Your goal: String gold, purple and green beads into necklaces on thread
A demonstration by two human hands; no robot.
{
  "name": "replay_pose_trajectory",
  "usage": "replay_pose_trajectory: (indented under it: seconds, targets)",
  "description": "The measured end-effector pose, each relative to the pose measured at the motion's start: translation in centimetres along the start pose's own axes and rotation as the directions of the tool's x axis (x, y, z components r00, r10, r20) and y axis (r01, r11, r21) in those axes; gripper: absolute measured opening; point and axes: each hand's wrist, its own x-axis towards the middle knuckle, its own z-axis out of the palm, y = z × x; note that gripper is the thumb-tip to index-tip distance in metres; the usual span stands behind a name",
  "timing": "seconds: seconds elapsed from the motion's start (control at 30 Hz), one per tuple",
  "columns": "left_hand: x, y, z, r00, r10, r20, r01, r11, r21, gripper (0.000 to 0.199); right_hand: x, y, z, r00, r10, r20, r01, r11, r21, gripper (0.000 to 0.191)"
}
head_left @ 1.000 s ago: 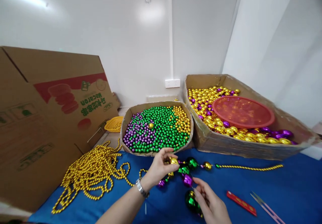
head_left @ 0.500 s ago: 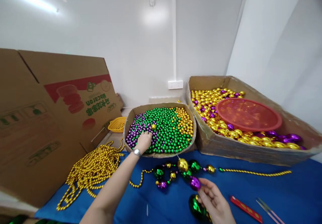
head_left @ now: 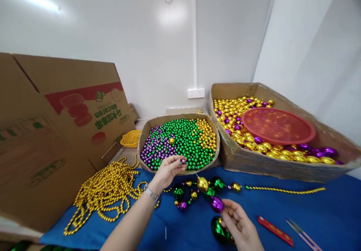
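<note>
My left hand [head_left: 168, 172], with a watch at the wrist, is above the front rim of the box of small beads [head_left: 144, 170]. Its fingertips pinch a small purple bead [head_left: 183, 161]. Lower right, my right hand [head_left: 238, 221] is closed on a large purple bead [head_left: 217, 204] of a strung bead necklace. Gold [head_left: 202, 183] and green [head_left: 218, 183] large beads lie beside it along the string. A big green ball [head_left: 220, 230] sits just under the right hand, partly covered by the fingers.
A heap of gold bead chain [head_left: 109, 187] lies left on the blue cloth [head_left: 180, 236]. A large carton [head_left: 282, 172] of gold and purple beads with a red basin [head_left: 279, 127] stands right. A red-handled cutter [head_left: 275, 231] and tweezers [head_left: 303, 234] lie front right. A yellow basket [head_left: 130, 139] is behind.
My left hand has come up out of the small beads and moved right and nearer, now with a small bead in its fingertips. My right hand keeps its hold, almost unmoved.
</note>
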Motion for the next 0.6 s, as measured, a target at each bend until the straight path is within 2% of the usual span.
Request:
replay_pose_trajectory:
  seconds: [0.07, 0.13, 0.37, 0.6]
  targets:
    - [-1.2, 0.6, 1.0, 0.999, -0.014, 0.042, 0.026, 0.954, -0.3, 0.031, 0.0, 0.1, 0.0, 1.0, -0.003, 0.0, 0.003, 1.0, 0.005, 0.047]
    - [-2.0, 1.2, 1.8, 0.997, -0.033, 0.067, 0.059, 0.898, -0.437, 0.029, 0.0, 0.1, -0.1, 1.0, -0.004, 0.001, 0.004, 1.0, 0.008, 0.047]
    - [-2.9, 2.0, 3.0, 0.996, -0.066, 0.065, 0.091, 0.83, -0.55, 0.021, -0.1, 0.1, -0.2, 1.0, -0.017, 0.004, 0.017, 1.0, 0.01, 0.044]
    - [-3.0, 2.4, 3.6, 0.995, -0.076, 0.058, 0.096, 0.827, -0.554, 0.021, -0.1, 0.0, -0.3, 1.0, -0.006, 0.003, 0.005, 1.0, 0.03, 0.045]
